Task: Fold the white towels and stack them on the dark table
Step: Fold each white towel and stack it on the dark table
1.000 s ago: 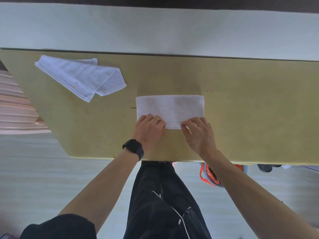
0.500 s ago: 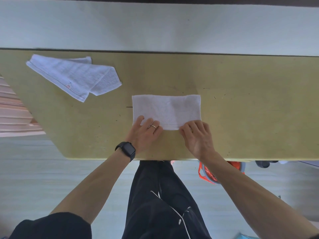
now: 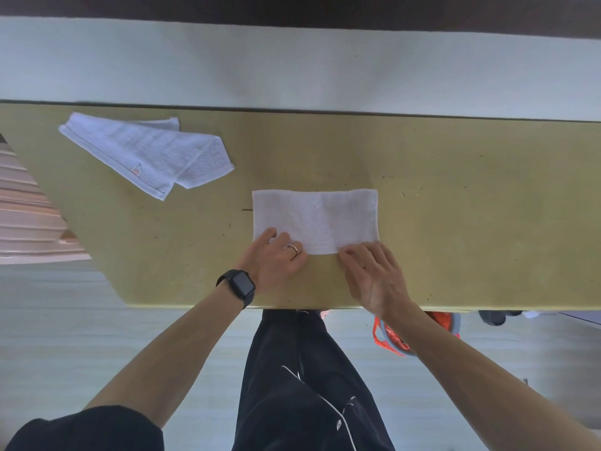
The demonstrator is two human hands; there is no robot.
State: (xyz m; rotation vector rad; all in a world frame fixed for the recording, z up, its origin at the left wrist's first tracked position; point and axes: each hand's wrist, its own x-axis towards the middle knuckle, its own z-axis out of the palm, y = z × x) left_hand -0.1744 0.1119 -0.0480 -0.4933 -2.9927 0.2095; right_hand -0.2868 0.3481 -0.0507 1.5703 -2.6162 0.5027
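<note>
A white towel (image 3: 320,219), folded into a flat rectangle, lies in the middle of the olive table (image 3: 455,222). My left hand (image 3: 276,258) rests on its near left corner with the fingers laid out flat on the cloth. My right hand (image 3: 374,275) is at the near right corner, its fingers bent and pinching the towel's front edge. A second white towel (image 3: 143,154), loosely folded with a small red tag, lies at the far left of the table, away from both hands.
The table's left side is cut at a slant, with pink striped fabric (image 3: 26,219) beyond it. A pale wall runs along the far edge. Under the near right edge sit an orange and grey object (image 3: 396,340) and a dark one (image 3: 491,317).
My left hand has slid left along the towel's near edge and its fingers have flattened onto the corner. My right hand stays at the near right edge.
</note>
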